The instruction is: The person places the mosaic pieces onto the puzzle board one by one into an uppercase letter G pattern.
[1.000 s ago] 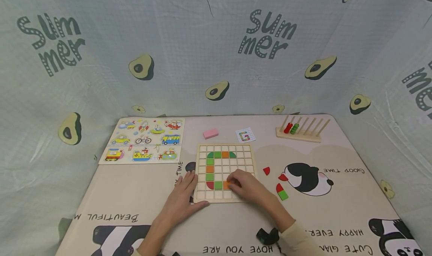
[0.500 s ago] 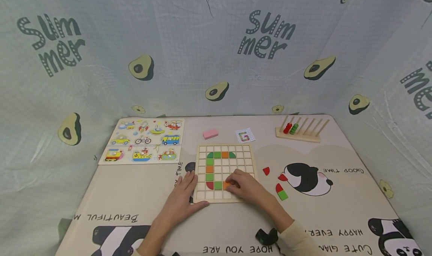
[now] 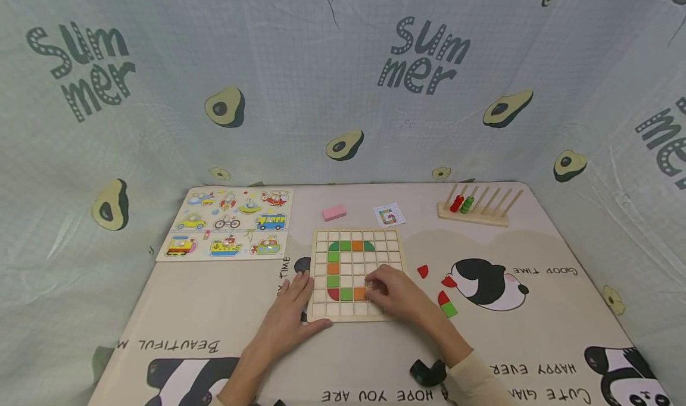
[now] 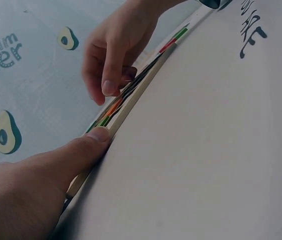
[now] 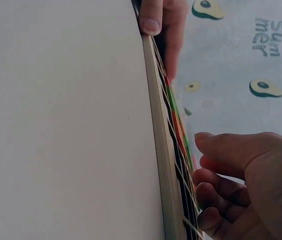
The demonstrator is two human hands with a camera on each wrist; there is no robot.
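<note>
A wooden grid board (image 3: 343,318) lies on the table with green, orange and red tiles forming a C-like shape. My left hand (image 3: 292,308) rests along its left edge, fingers straight. Its thumb (image 4: 88,145) lies on the front rim in the left wrist view. My right hand (image 3: 395,293) hovers over the lower right of the board, fingers loosely bent, beside an orange tile (image 3: 359,293) in the bottom row. In the right wrist view no piece shows between the thumb (image 5: 220,147) and fingers. A green tile (image 3: 346,294) and a rounded red tile (image 3: 333,294) adjoin the orange one.
Loose red pieces (image 3: 423,271) and a green square (image 3: 449,309) lie right of the board. Behind it are a pink block (image 3: 334,212) and a pattern card (image 3: 389,215). A vehicle puzzle (image 3: 225,222) stands back left, a peg stand (image 3: 474,214) back right.
My right hand has drawn slightly up and right off the orange tile, which now shows more fully in its cell. The left hand stays in place.
</note>
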